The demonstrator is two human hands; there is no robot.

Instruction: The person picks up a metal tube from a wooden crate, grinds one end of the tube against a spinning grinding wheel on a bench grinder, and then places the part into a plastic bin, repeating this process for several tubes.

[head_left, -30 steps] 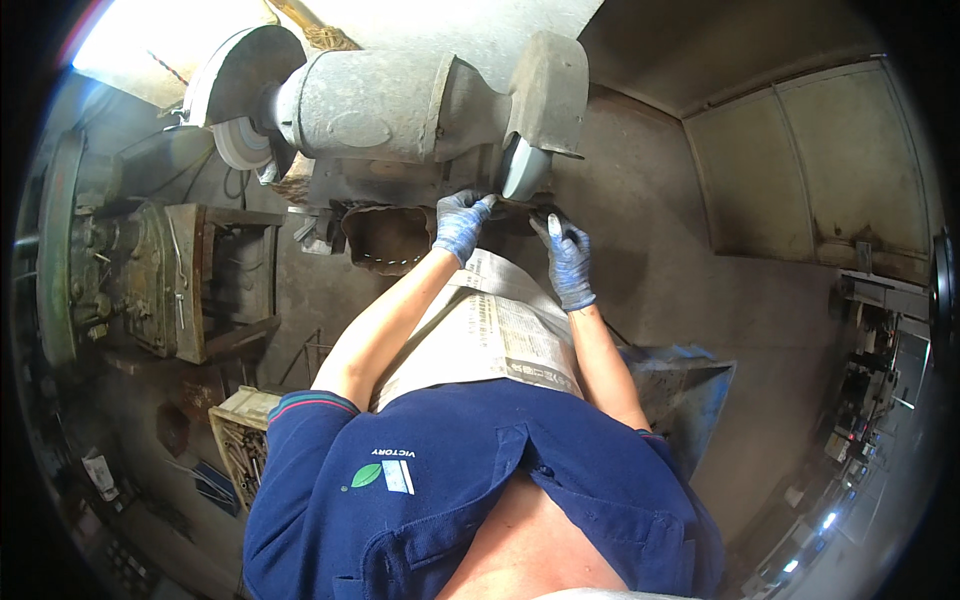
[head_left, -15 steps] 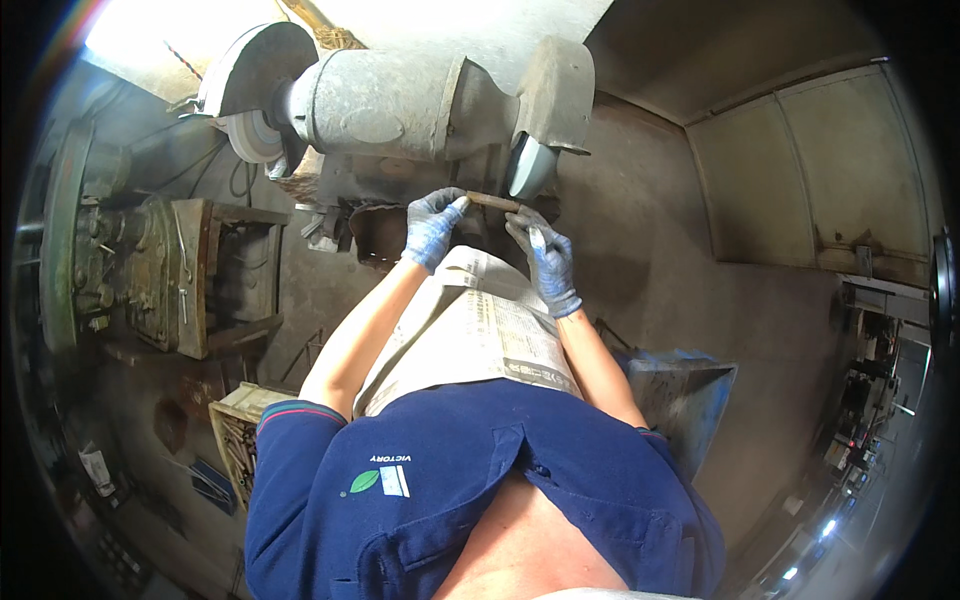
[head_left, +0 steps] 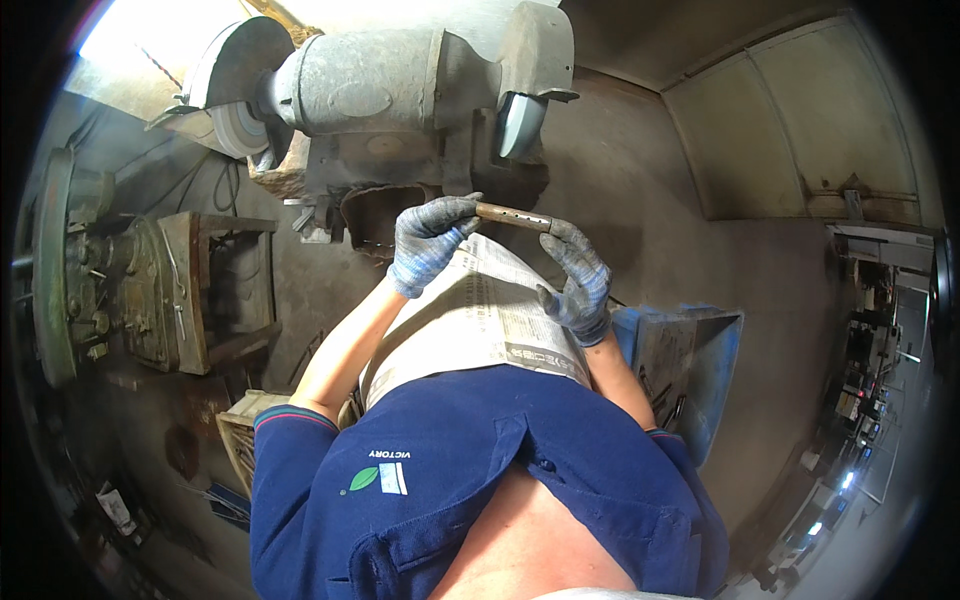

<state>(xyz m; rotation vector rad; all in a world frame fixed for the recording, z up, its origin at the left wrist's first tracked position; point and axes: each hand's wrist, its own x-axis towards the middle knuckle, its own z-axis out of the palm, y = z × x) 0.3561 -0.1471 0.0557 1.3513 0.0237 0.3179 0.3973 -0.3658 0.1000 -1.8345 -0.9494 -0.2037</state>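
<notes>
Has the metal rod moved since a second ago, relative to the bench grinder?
Yes. The metal rod, held between left hand and right hand, has come down and away from the bench grinder's right wheel, toward the person.

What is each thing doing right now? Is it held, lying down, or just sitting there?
Short rusty metal rod with small holes: held level, clear of both wheels.
Left hand: gloved, shut on one rod end.
Right hand: gloved, fingers on the other rod end.
Grey bench grinder: on its stand; spinning or still, cannot tell.
Newspaper sheet: spread across the lap.
Blue metal bin: open, beside the right arm.
</notes>
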